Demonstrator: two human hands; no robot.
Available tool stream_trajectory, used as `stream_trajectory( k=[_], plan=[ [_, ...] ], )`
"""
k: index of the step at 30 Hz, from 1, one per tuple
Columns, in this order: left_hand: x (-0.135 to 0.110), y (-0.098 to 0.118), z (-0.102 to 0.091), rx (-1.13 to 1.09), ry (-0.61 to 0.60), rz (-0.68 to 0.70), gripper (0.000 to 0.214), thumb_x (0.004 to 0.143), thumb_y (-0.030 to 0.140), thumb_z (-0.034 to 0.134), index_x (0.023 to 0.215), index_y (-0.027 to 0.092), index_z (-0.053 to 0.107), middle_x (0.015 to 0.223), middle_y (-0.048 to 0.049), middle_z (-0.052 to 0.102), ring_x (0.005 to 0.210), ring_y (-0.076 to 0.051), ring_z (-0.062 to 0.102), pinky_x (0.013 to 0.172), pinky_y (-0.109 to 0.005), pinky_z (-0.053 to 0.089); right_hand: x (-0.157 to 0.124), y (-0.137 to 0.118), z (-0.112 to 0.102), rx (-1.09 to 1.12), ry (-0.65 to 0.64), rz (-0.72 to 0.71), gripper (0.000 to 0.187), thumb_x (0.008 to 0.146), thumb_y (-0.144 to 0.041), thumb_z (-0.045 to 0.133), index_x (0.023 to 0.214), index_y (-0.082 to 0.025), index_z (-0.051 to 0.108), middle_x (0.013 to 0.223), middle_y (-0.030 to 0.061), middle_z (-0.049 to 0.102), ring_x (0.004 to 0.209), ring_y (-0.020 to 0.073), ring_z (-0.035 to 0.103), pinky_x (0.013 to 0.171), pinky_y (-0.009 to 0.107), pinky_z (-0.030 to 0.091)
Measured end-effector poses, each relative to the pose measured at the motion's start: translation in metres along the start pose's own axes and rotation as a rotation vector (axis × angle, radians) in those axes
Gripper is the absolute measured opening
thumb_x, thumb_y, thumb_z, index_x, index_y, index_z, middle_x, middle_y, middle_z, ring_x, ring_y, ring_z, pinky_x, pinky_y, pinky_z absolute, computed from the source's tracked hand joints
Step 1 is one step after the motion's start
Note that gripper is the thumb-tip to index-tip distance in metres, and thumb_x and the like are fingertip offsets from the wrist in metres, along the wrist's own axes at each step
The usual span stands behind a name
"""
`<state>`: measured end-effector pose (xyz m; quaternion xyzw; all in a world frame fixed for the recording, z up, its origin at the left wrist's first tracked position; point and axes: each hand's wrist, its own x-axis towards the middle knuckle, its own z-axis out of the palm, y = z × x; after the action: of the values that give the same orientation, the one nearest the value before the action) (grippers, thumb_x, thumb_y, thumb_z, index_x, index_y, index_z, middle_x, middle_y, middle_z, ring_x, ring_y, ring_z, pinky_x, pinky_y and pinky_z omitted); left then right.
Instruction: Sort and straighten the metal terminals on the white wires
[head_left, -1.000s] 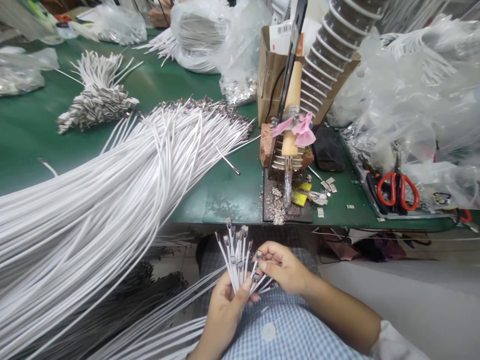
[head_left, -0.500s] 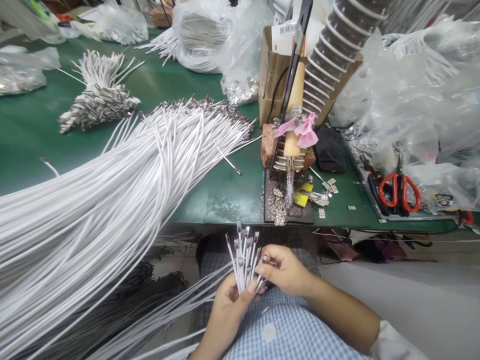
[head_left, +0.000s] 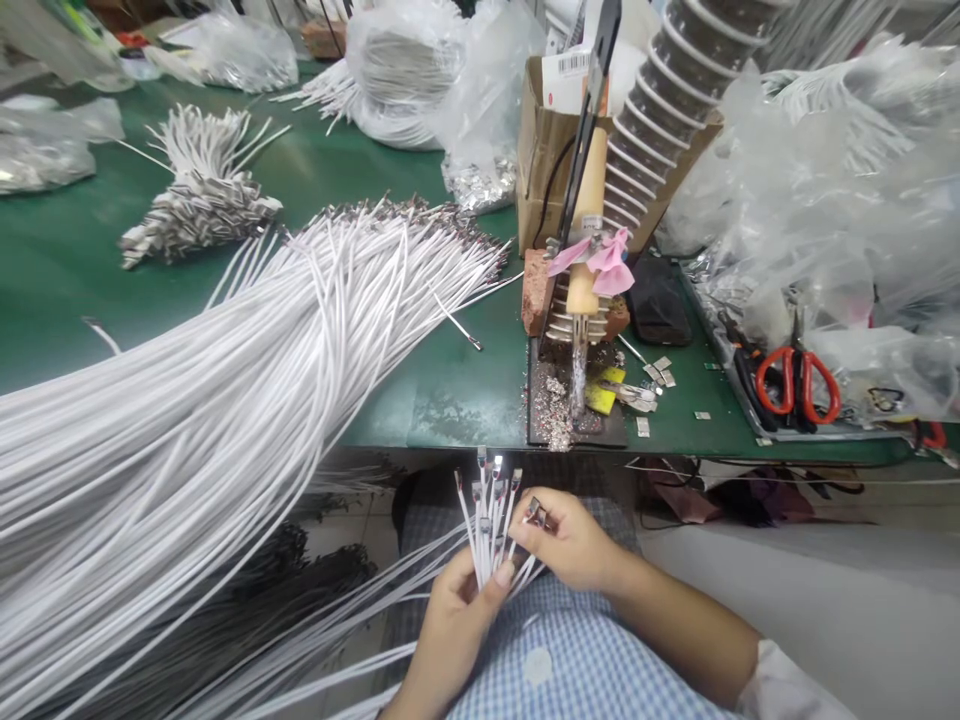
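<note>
Over my lap, just below the table's front edge, my left hand [head_left: 466,605] is closed around a small bunch of white cables [head_left: 482,545]. Their ends fan upward, tipped with small metal connectors [head_left: 481,458]. My right hand [head_left: 564,535] is beside the bunch on its right, thumb and fingers pinching the connector-tipped end of a cable [head_left: 533,510]. The lower part of that cable runs down toward my left hand. A soldering iron [head_left: 589,255] with a wooden handle stands tip down on the table in front of both hands.
A large bundle of white cables [head_left: 247,330] covers the table's left side. Red-handled scissors [head_left: 798,385] lie in a tray at right. Solder crumbs, a yellow sponge [head_left: 602,390] and loose metal pieces surround the iron's tip. A ribbed hose [head_left: 675,100] rises behind it.
My right hand has shifted slightly, and the connector ends between its fingers have turned and separated a little more from the bunch. My left hand keeps its hold.
</note>
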<state>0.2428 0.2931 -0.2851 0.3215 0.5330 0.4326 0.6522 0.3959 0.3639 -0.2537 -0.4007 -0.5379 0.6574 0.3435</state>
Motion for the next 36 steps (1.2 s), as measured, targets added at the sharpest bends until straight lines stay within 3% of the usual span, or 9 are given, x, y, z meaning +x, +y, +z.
stream_trajectory(
  k=[13,19,25,36],
  plan=[
    [-0.004,0.001,0.0,0.036,-0.052,-0.02,0.014,0.079,0.025,0.063,0.091,0.021,0.068,0.095,-0.0028,0.069,0.093,-0.022,0.059,0.088,-0.031,0.041,0.001,0.006,0.003,0.256,-0.011,0.049,0.031,0.078,-0.044,0.061,0.073,-0.015,0.049,0.066,-0.0007,0.05,0.056,0.0104,0.05,0.053,0.022,0.043],
    [-0.004,-0.002,0.0,-0.072,-0.032,-0.016,0.017,0.081,0.025,0.061,0.096,0.022,0.066,0.098,-0.0031,0.068,0.094,-0.022,0.059,0.087,-0.033,0.042,-0.002,0.007,0.002,0.076,-0.05,-0.027,0.026,0.083,-0.037,0.055,0.07,-0.015,0.048,0.065,-0.001,0.048,0.056,0.0094,0.045,0.052,0.021,0.038],
    [-0.005,0.003,0.002,-0.045,-0.035,-0.004,0.018,0.081,0.025,0.06,0.098,0.021,0.066,0.102,-0.0038,0.067,0.096,-0.021,0.057,0.089,-0.031,0.04,-0.004,0.006,0.001,-0.06,-0.056,-0.047,0.027,0.075,-0.031,0.062,0.062,-0.015,0.044,0.056,-0.0038,0.044,0.049,0.0071,0.038,0.046,0.018,0.03],
    [-0.006,0.001,0.003,-0.045,-0.046,-0.025,0.021,0.078,0.028,0.063,0.097,0.02,0.067,0.089,-0.0049,0.066,0.08,-0.02,0.057,0.073,-0.028,0.044,-0.005,0.008,0.005,0.0,-0.087,0.043,0.02,0.074,-0.03,0.062,0.073,-0.015,0.05,0.059,-0.0043,0.046,0.049,0.007,0.039,0.046,0.018,0.032]
  ],
)
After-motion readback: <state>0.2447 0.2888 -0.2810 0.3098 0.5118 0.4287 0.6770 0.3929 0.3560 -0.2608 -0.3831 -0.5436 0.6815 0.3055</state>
